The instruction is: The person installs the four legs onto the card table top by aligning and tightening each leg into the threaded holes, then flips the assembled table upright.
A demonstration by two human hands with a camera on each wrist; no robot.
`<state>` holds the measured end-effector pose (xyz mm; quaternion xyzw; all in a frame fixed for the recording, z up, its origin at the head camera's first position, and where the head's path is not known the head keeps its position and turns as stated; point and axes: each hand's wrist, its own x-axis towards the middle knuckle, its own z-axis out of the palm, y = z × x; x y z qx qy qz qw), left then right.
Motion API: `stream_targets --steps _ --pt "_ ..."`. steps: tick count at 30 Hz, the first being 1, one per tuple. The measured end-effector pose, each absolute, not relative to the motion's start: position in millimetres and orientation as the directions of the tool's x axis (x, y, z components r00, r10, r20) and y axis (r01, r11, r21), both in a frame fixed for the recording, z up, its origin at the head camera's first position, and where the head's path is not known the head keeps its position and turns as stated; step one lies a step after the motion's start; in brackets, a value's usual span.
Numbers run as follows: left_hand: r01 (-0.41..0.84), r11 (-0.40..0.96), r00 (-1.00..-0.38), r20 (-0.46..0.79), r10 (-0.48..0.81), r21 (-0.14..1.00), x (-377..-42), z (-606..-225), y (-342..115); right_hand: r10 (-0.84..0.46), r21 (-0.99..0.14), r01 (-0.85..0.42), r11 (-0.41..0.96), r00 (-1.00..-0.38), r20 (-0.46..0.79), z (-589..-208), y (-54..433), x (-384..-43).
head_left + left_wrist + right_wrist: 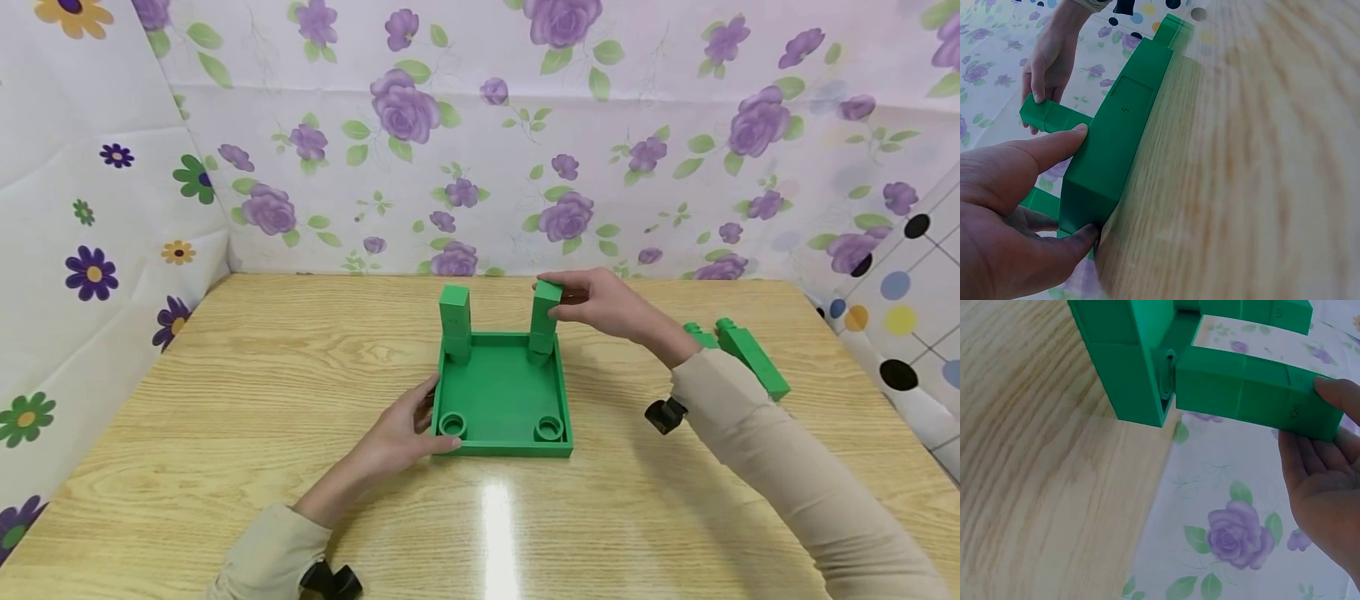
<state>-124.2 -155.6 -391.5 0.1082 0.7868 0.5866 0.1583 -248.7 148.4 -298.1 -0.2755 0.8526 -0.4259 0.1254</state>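
A square green tray (502, 393) with a low rim sits on the table. My left hand (396, 432) grips its near left corner, the thumb over the front rim; the left wrist view shows fingers and thumb (1063, 147) on the tray's outer wall. My right hand (606, 310) pinches the top of the green leg (545, 315) at the far right corner. In the right wrist view that leg (1235, 387) meets the corner socket slightly tilted; whether it is fully seated I cannot tell. Another green leg (455, 318) stands upright at the far left corner. Round sockets (550, 429) mark both near corners.
Two more green legs lie on the table to the right, one (752, 358) in view beside the right sleeve, the other (699, 335) partly hidden behind the forearm. A floral cloth (480, 150) hangs behind the wooden table (322, 333).
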Motion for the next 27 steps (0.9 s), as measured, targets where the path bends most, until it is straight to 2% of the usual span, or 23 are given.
stream_targets --steps 9,16,23,27 --pt "-0.011 0.286 -0.926 -0.118 0.359 0.958 -125.3 -393.2 -156.0 -0.472 -0.802 -0.360 0.477 -0.874 0.112 -312.9 144.7 -247.2" --pt "-0.007 0.276 -0.924 -0.111 0.366 0.961 -125.3 -393.6 -155.8 -0.335 -0.769 -0.328 0.548 -0.929 0.158 -322.3 135.4 -245.7" --pt "-0.008 0.278 -0.926 -0.112 0.360 0.960 -125.1 -393.0 -156.2 -0.323 -0.748 -0.336 0.572 -0.931 0.171 -320.9 130.4 -244.9" --pt "-0.002 0.275 -0.924 -0.107 0.366 0.961 -125.1 -393.5 -156.8 -0.343 -0.785 -0.344 0.516 -0.922 0.179 -321.7 132.5 -245.1"
